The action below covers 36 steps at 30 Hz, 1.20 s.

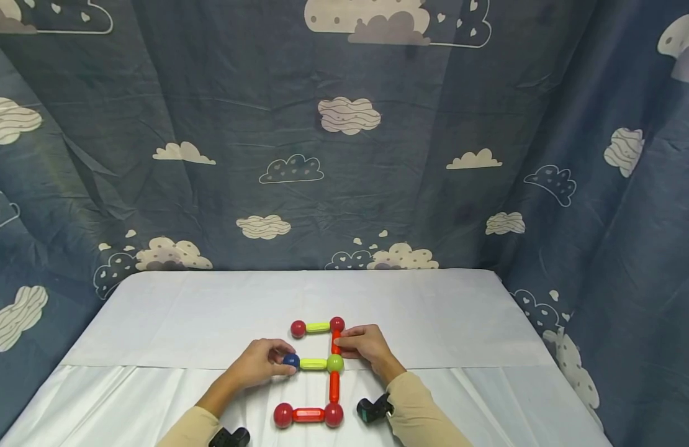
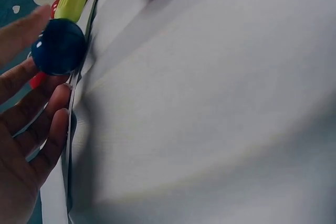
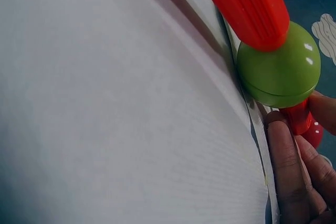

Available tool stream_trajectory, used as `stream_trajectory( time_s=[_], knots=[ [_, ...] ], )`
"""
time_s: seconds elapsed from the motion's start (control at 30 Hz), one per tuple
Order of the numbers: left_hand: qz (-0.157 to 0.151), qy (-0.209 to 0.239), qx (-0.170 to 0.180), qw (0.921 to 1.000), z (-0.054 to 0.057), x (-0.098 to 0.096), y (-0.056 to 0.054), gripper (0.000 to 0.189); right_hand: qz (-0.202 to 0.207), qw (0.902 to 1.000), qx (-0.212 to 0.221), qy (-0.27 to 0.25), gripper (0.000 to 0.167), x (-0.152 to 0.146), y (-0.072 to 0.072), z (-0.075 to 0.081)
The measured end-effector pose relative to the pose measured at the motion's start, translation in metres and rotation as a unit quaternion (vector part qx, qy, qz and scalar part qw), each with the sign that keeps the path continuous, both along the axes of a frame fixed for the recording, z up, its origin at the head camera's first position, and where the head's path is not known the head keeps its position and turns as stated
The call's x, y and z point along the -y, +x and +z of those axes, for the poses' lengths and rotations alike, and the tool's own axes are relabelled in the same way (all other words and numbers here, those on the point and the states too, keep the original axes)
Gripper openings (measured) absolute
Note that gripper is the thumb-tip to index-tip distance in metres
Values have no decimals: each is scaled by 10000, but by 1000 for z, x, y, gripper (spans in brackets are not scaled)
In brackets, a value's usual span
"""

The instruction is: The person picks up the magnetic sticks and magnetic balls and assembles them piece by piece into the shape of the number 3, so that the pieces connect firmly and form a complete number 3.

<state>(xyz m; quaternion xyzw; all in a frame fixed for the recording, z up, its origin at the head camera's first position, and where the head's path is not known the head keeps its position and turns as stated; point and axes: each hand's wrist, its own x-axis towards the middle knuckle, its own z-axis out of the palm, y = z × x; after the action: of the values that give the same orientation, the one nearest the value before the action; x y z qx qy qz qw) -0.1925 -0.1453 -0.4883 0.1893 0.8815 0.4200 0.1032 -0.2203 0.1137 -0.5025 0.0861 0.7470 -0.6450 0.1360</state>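
Observation:
On the white table lies a joined figure of coloured balls and rods. My left hand (image 1: pixel 262 362) pinches the blue ball (image 1: pixel 291 361) at the end of the middle yellow-green rod (image 1: pixel 313 364); in the left wrist view, the thumb and fingers lie around this ball. With my right hand (image 1: pixel 369 349) I hold the upper red rod (image 1: pixel 336 341) between thumb and fingers, just above the green ball (image 1: pixel 335 363). Part of that rod is hidden by the fingers. Below the green ball, another red rod (image 1: pixel 334 387) runs down to a red ball (image 1: pixel 333 415).
At the top, a yellow-green rod (image 1: pixel 318 327) links two red balls. The bottom red rod (image 1: pixel 308 415) ends in a red ball (image 1: pixel 283 415) at the left. The white table (image 1: pixel 434 323) stands before a dark blue cloud-patterned curtain (image 1: pixel 221 112). Black wrist devices sit by both sleeves.

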Motion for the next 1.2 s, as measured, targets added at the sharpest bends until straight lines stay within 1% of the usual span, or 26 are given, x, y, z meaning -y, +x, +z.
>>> stream_trajectory(
  time_s=[0.17,0.3,0.43,0.67,1.2],
  knots=[
    [108,119,86,9998,1,2,-7,33,-31,10000,39,11,26,0,0,1],
    [173,188,25,9997,-1,2,-14,28,-31,10000,44,37,26,1,0,2],
    [304,272,-2,9992,-4,0,-20,26,-1,10000,-2,-5,26,2,1,3],
    [543,297,206,9979,-2,-3,-21,25,14,10000,-9,-58,25,2,1,4],
    [955,240,428,9942,-7,-6,-31,24,26,10000,-25,16,25,-1,3,4]
  ],
)
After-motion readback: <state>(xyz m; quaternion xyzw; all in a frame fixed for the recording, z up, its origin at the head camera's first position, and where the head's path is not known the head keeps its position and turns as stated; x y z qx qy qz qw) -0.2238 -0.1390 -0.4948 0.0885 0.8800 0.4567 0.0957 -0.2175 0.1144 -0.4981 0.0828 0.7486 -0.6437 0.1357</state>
